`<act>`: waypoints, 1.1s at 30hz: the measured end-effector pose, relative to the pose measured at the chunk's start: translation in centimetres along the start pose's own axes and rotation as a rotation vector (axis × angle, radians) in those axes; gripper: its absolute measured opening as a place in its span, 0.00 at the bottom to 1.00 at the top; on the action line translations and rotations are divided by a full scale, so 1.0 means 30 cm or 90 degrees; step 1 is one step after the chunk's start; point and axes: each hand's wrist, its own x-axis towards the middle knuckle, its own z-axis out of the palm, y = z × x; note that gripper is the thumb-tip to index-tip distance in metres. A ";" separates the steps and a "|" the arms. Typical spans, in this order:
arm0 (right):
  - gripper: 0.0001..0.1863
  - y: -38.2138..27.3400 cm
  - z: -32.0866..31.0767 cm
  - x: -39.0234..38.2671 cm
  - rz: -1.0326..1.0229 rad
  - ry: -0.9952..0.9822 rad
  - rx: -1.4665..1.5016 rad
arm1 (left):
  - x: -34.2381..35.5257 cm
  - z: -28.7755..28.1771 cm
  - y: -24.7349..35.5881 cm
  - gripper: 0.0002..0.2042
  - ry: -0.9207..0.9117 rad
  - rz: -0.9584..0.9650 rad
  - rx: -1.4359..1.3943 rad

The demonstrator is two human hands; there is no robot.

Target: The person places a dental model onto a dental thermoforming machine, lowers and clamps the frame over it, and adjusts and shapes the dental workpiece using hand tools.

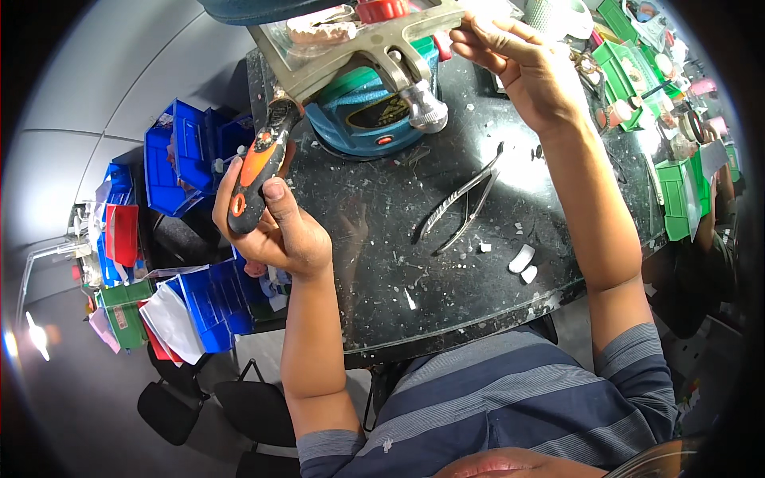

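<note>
My left hand (275,227) is closed round a black and orange handle (259,163) speckled with white. The handle's upper end meets the corner of a grey metal frame (319,73); I cannot tell whether the two are joined. At the frame's far right end, the fingertips of my right hand (530,68) pinch its edge. Inside the frame, a pale dental cast (323,30) shows next to a red round piece (382,9). Below stands a rounded blue machine base (358,119), with a ribbed metal knob (425,110) in front of it.
Long-handled pliers (462,203) lie on the scratched black tabletop (374,271), with white fragments (522,259) nearer me. Blue bins (179,159) stand at the left, green trays (617,76) at the right. Black chairs (255,410) are below the table at the left.
</note>
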 end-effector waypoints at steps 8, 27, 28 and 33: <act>0.18 -0.006 0.066 -0.034 -0.027 0.033 0.015 | -0.003 -0.010 -0.004 0.20 0.006 -0.004 0.010; 0.19 0.026 0.066 -0.059 -0.014 0.053 0.041 | -0.002 -0.005 -0.002 0.19 0.008 -0.005 0.006; 0.19 0.029 0.071 -0.057 -0.013 0.049 0.054 | -0.001 -0.006 -0.003 0.19 0.008 -0.006 0.006; 0.20 0.035 0.066 -0.055 -0.016 0.042 0.066 | -0.002 -0.003 -0.005 0.19 0.009 -0.007 -0.006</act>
